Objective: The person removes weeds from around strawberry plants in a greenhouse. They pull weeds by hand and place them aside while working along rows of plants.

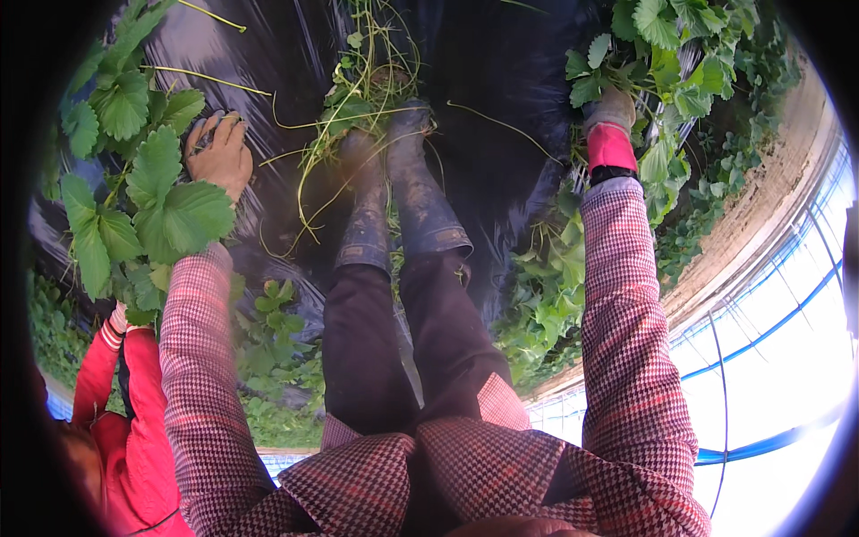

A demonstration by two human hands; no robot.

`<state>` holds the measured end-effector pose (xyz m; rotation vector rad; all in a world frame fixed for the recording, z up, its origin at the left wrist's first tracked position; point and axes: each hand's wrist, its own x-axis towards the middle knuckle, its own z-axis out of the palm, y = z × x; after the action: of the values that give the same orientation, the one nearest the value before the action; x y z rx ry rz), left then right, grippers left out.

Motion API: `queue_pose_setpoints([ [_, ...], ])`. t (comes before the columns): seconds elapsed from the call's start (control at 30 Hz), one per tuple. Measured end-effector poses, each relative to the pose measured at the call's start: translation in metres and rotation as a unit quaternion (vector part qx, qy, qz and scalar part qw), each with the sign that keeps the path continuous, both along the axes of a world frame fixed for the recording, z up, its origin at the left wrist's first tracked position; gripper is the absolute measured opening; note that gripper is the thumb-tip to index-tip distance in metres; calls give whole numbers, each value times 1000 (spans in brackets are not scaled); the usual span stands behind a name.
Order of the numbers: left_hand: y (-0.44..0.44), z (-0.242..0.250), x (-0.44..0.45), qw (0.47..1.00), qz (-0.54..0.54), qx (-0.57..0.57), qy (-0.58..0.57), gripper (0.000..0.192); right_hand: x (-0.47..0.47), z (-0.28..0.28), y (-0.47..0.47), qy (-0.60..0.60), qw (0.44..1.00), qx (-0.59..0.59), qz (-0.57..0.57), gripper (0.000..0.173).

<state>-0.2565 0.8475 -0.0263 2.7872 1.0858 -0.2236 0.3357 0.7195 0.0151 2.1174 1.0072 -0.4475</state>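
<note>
My left hand [225, 156] rests at the black plastic mulch film [282, 40], beside a strawberry plant [161, 194] whose broad leaves cover its wrist. Its fingers point away from me and bend slightly; something dark shows around them, and whether they grip it is unclear. On the other side, my right hand [611, 111] wears a greyish glove beneath a pink cuff [612, 146]. It reaches in under the leaves of another strawberry plant [664, 74], which hide its fingers.
A tangle of thin runners and leaves [362, 87] lies around my muddy rubber boots [429, 188]. Loose stems [503, 127] cross the film. A person in a red jacket [137, 429] bends at lower left. Blue pipes [765, 450] and a pale wall edge [751, 201] border the right.
</note>
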Motion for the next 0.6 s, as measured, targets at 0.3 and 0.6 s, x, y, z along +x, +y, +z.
queue_pose_setpoints([
  [0.3,0,1,4,1000,8,5,9,32,23,4,-30,118,961,233,-90,47],
  [0.6,-4,0,7,998,9,16,65,32,61,-14,-14,168,964,86,190,32],
])
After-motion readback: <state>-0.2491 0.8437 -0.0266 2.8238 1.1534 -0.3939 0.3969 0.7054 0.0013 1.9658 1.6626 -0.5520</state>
